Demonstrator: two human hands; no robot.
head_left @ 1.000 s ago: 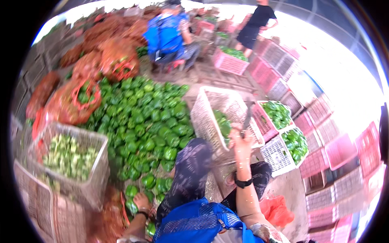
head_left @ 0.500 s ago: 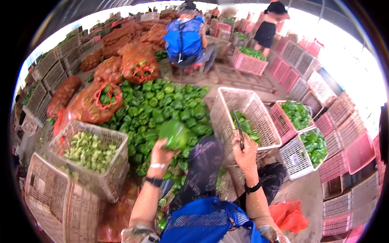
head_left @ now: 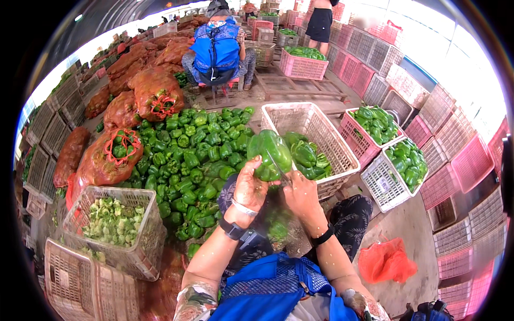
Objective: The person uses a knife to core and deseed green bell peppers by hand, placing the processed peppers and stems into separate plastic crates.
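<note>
My left hand [head_left: 250, 187] grips a large green bell pepper [head_left: 269, 152] above my lap, the thumb up its near left side. A knife [head_left: 279, 170] is in my right hand [head_left: 302, 195], its narrow blade lying against the pepper's front; whether it has cut in I cannot tell. Just behind the pepper stands a pale plastic crate [head_left: 342, 152], partly filled with green peppers [head_left: 306, 155]. A wide heap of whole green peppers [head_left: 187, 155] spreads on the floor ahead to the left.
At the left, a crate [head_left: 152, 230] holds pale green pepper cores [head_left: 112, 222]. Orange mesh sacks [head_left: 107, 166] lie behind it. Two full pepper crates [head_left: 383, 184] stand at the right, near stacked crates [head_left: 455, 160]. A red mesh bag [head_left: 388, 262] lies on the floor. A co-worker [head_left: 217, 53] sits ahead.
My left hand has brought the pepper right, toward the middle. My right hand has come left and lowered the knife from upright onto the pepper. The view has shifted.
</note>
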